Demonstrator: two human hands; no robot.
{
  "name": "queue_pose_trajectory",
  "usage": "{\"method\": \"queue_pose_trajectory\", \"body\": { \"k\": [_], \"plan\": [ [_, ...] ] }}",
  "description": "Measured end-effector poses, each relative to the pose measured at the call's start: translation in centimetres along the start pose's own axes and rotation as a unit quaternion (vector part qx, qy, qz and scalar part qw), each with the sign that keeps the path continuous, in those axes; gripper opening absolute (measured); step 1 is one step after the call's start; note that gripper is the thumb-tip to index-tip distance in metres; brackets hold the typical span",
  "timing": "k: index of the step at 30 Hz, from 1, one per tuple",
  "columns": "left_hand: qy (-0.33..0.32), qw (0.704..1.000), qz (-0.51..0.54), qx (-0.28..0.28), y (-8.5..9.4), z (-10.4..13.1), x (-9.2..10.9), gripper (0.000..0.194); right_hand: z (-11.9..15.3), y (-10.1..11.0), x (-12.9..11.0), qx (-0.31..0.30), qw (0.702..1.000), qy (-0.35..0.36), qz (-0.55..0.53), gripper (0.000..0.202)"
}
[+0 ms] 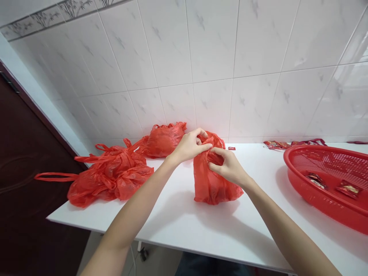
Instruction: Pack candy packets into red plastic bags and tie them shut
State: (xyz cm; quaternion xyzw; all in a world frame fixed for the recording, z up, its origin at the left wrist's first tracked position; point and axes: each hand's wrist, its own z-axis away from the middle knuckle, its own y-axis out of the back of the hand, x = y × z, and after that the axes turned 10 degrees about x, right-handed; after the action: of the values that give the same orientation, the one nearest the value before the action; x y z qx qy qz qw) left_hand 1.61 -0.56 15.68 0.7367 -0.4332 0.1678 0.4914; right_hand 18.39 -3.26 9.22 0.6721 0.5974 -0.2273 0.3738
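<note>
A red plastic bag (pixel 217 188) stands on the white table in front of me, its lower part full and its top gathered. My left hand (pixel 193 145) pinches the top of the bag from the left, thumb and fingers closed on the plastic. From the right, my right hand (pixel 225 163) grips folds of the same bag just below, with its fingers curled. The bag's contents are hidden by the plastic.
Several filled red bags (pixel 106 176) lie at the table's left, and another red bag (pixel 165 140) rests against the tiled wall. A red basket (pixel 324 195) with small packets stands right on the white table (pixel 172 226). More packets (pixel 277 145) lie along the wall.
</note>
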Motion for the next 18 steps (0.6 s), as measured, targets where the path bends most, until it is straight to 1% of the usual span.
{"method": "queue_pose_trajectory", "body": {
  "k": [3,6,7,9,11,12,14,16,18],
  "plan": [
    [0.020,0.998,0.024,-0.061,-0.1,-0.3,-0.2,0.018,0.3,-0.1,1.0,0.061,0.992,0.071,0.081,0.015],
    [0.031,0.986,0.031,-0.160,-0.2,-0.7,-0.6,0.004,0.5,-0.4,1.9,0.104,0.973,0.136,0.156,0.022],
    [0.040,0.980,0.030,-0.193,-0.2,-0.8,-0.9,0.004,0.5,-0.4,2.1,0.109,0.966,0.151,0.178,0.023],
    [0.070,0.966,0.046,-0.245,-0.4,-1.0,-1.5,0.022,0.6,-0.4,2.3,0.109,0.956,0.171,0.211,0.025],
    [0.097,0.956,0.072,-0.267,-0.7,-1.1,-2.2,0.038,0.6,-0.2,2.4,0.103,0.951,0.186,0.226,0.024],
    [0.110,0.950,0.087,-0.278,-0.9,-1.1,-2.6,0.039,0.6,-0.2,2.3,0.098,0.950,0.191,0.227,0.024],
    [0.140,0.931,0.137,-0.308,-1.4,-0.9,-3.5,0.029,0.5,0.0,2.3,0.086,0.951,0.193,0.225,0.023],
    [0.175,0.899,0.216,-0.340,-1.9,-0.6,-4.3,0.021,0.5,0.3,2.3,0.070,0.955,0.190,0.217,0.021],
    [0.204,0.866,0.286,-0.355,-2.4,-0.3,-4.9,0.023,0.5,0.5,2.4,0.060,0.958,0.188,0.207,0.021]
  ]
}}
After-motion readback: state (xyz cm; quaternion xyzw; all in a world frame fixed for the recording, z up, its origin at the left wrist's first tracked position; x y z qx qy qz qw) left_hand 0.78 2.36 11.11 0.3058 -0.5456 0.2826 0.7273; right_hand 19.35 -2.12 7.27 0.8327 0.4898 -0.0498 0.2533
